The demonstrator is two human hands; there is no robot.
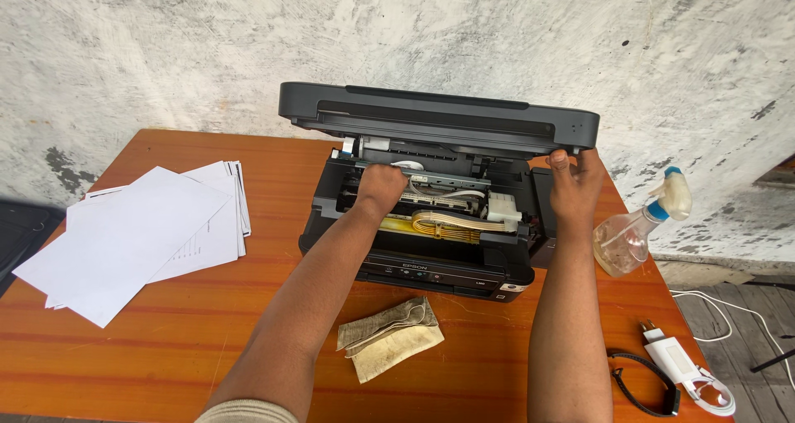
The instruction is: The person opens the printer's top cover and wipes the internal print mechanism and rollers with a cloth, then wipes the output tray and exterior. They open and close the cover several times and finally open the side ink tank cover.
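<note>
The right hand (pixel 575 178) gripped the raised scanner lid (pixel 439 116) of the black inkjet printer (pixel 431 265), propping it to expose the interior. The left hand (pixel 383 183) reached inside, fingers curled near the ribbon cable (pixel 447 222); its grasp could not be determined. A folded cloth (pixel 391 337) lay just below both forearms.

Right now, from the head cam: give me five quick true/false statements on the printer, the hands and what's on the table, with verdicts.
1. The printer has its scanner lid raised. True.
2. The right hand is gripping the spray bottle. False: it holds up the lid's right front edge; the bottle stands untouched to its right.
3. The left hand reaches inside the open printer. True.
4. The sheets of white paper lie right of the printer. False: they lie to its left on the wooden table.
5. A folded cloth lies on the table in front of the printer, between the forearms. True.
</note>
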